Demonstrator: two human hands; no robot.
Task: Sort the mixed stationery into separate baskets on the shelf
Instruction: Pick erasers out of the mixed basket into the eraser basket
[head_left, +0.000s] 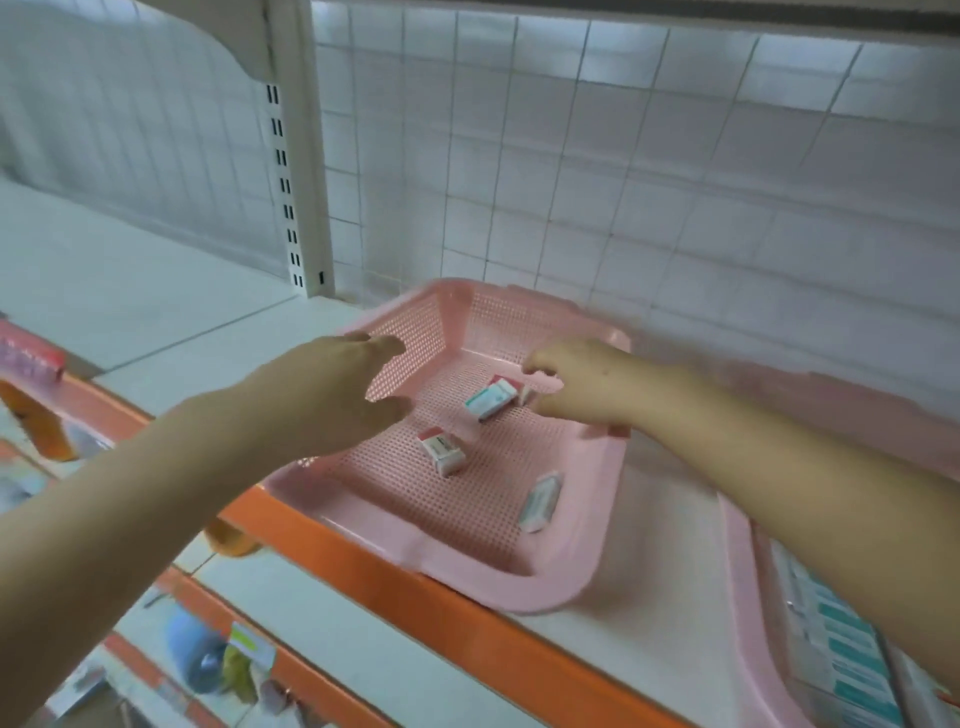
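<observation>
Head view shows three little erasers lying in the pink basket (519, 592). The far eraser (492, 399) lies near the basket's back right corner. The middle eraser (441, 450) lies closer to the left wall. The near eraser (540, 503) lies by the right wall, toward the front. They lie apart from each other.

They look very light and a bit squashy, each with a smooth paper wrap around it. The wrap could slide, so I think it is best to pinch one by its two long sides, thumb on one and a finger on the other. They will not break if dropped. The basket floor is full of holes, but the erasers look too big to fall through.

The right hand (576, 384) is low inside the basket, just beside the far eraser. Its fingers are curled in. I cannot tell if they hold something small at their tips. The left hand (332, 395) hangs over the basket's left rim, with its fingers spread and bent and nothing in them.

The basket sits on a white shelf (649, 561), with its front corner right at the orange strip (363, 561) along the shelf's front edge. A second basket (737, 571) sits at the right edge and holds teal and white packs (852, 649). A wire grid (623, 182) stands behind.
</observation>
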